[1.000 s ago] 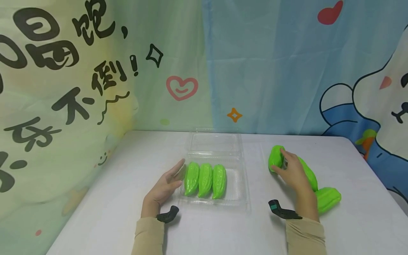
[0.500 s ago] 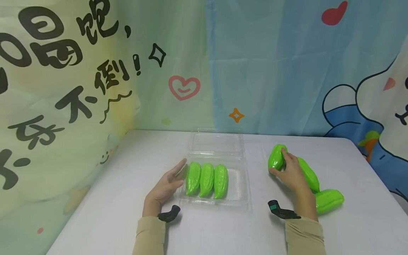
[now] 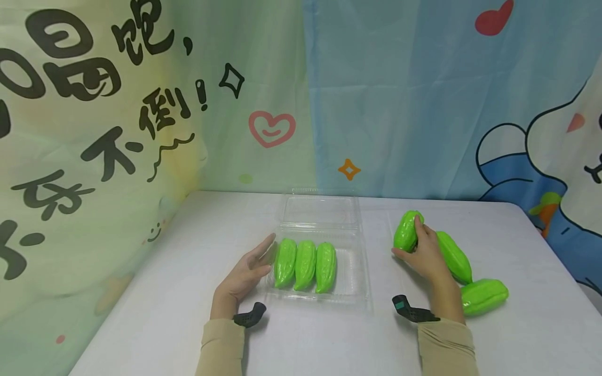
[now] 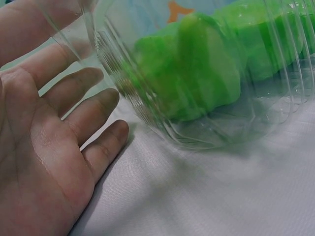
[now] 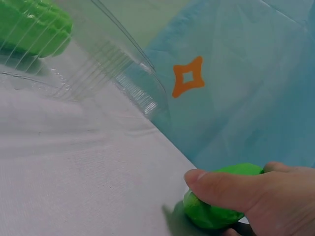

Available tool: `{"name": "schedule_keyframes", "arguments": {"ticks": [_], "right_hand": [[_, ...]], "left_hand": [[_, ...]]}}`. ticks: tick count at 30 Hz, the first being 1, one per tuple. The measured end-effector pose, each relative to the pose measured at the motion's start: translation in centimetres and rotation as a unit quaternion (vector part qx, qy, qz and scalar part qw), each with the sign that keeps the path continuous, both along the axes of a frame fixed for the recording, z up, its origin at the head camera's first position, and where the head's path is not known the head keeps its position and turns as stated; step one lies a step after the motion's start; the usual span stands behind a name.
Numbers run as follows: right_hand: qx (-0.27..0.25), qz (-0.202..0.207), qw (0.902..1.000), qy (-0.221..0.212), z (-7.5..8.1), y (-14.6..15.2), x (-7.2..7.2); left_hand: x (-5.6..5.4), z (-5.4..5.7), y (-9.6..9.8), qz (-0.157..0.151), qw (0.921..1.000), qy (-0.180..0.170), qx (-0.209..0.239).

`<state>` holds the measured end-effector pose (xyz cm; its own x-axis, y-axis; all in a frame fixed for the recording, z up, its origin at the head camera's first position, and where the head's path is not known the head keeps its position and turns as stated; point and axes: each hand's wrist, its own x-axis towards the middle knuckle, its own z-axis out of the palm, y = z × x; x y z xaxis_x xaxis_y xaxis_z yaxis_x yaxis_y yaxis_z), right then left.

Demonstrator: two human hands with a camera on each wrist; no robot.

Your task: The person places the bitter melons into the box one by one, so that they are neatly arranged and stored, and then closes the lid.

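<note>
My right hand (image 3: pixel 425 254) grips a bright green, ridged bitter melon (image 3: pixel 406 231), thumb on its near side; it looks like a glossy model. In the right wrist view the thumb lies across this bitter melon (image 5: pixel 209 212), and the other fingers are mostly hidden behind it. A clear plastic clamshell box (image 3: pixel 350 269) stands at the middle of the table with its lid raised at the back. Three similar bitter melons (image 3: pixel 305 265) lie side by side in its left part. My left hand (image 3: pixel 245 274), fingers extended, is right at the box's left wall (image 4: pixel 142 105).
Two more green bitter melons lie to the right of my right forearm: one slanted (image 3: pixel 454 257), one nearer (image 3: pixel 485 296). A white cloth covers the table (image 3: pixel 329 339). A printed curtain (image 3: pixel 400 104) hangs behind its back edge.
My right thumb has come in against the bitter melon, and the hand has shifted slightly left and away from me with it. The left hand stays at the box.
</note>
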<state>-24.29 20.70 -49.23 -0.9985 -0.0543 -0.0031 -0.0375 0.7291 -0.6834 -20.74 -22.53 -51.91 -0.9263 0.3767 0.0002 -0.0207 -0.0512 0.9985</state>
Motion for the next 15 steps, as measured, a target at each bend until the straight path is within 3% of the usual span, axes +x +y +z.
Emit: {"name": "schedule_keyframes", "arguments": {"ticks": [15], "right_hand": [[0.0, -0.009, 0.9999, 0.014, -0.1, -0.24, -0.17]], "left_hand": [[-0.02, -0.09, -0.04, 0.006, 0.9999, -0.008, -0.006]]}}
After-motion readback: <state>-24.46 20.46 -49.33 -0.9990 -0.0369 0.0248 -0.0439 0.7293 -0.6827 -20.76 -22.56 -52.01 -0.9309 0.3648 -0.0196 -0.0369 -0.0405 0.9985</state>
